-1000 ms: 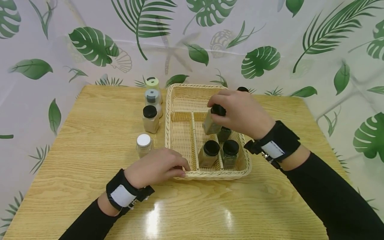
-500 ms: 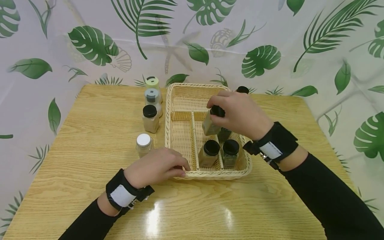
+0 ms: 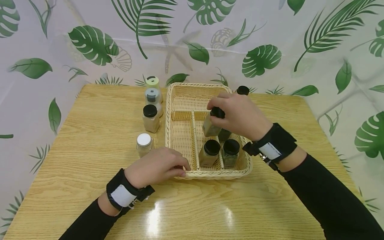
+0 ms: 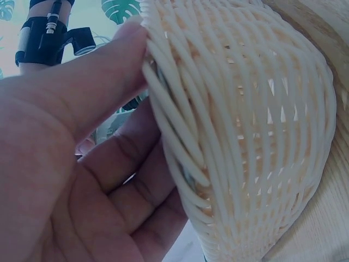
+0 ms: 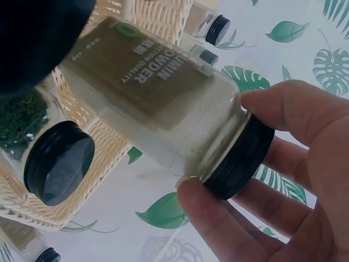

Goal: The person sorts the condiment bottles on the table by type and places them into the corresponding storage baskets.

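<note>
My right hand holds a spice jar by its black lid, over the middle compartment of the wicker basket. In the right wrist view, the jar's label reads cumin powder, and brown powder shows inside; thumb and fingers pinch around the lid. My left hand grips the basket's near rim at the left corner, the fingers curled behind the woven edge. Two black-lidded jars stand at the basket's near end, one with brown powder, the other with green herbs. Another dark-topped jar is partly hidden by my right hand.
Left of the basket stand a white-lidded jar, a black-lidded jar, a jar with a pale blue-grey lid and one with a yellow-green lid. A black-lidded jar stands behind the basket's right side. A leaf-patterned cloth backs the table.
My right hand and the cumin jar have sunk very slightly toward the basket. My left hand has stayed on the rim.
</note>
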Motion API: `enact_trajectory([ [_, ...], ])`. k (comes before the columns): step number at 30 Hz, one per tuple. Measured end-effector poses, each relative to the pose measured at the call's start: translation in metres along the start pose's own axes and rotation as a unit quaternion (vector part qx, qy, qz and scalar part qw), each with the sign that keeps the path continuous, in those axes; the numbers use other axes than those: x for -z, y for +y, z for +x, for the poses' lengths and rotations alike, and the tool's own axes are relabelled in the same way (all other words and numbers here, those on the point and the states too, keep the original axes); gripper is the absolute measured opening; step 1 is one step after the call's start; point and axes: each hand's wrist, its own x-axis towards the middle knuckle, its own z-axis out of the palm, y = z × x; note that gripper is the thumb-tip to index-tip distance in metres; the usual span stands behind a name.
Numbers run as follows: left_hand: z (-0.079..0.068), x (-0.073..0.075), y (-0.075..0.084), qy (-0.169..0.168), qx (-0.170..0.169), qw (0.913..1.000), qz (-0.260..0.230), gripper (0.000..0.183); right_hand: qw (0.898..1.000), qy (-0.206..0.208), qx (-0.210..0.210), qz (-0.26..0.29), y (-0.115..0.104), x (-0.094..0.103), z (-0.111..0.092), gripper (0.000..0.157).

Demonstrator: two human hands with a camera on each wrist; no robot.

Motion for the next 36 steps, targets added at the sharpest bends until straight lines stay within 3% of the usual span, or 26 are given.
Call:
enact_trajectory([
  [36, 0.0, -0.002, 0.0, 0.006, -0.002, 0.9999, 0.011, 0.01, 0.999, -0.033, -0.017, 0.014, -0.003, -0.013, -0.001, 0.017],
])
